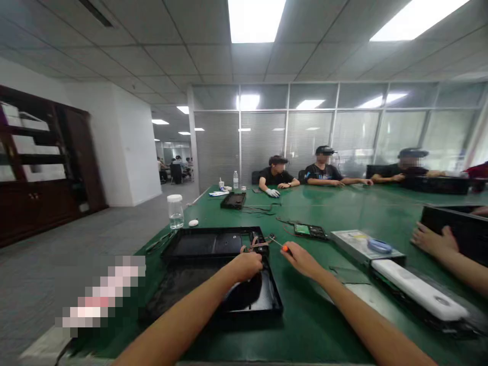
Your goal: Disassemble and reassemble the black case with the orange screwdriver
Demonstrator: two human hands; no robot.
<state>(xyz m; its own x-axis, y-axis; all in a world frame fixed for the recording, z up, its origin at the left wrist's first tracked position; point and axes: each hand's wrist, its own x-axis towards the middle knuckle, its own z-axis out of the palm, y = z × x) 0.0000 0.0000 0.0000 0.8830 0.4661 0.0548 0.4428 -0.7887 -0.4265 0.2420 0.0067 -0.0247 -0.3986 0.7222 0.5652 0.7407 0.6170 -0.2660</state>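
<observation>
Several wires [250, 247] lie just beyond the left hand [247, 266], which curls over the case [198, 269] beneath, seemingly steadying it, its exact grip impossible to tell, while the right hand [302, 259] pinches a screwdriver [285, 248] slanted so the shaft aims toward the case.

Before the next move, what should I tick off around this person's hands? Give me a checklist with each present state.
1. Screwdriver gripped in the right hand: ok.
2. Screwdriver tip seated on something: cannot tell, too small.
3. Left hand gripping the wires: cannot tell, fingertips hidden.
4. Near black tray resting on the table: ok.
5. Jar upright, lid on: ok.
6. Co-worker's hand at right, apart from the right hand: ok.
</observation>
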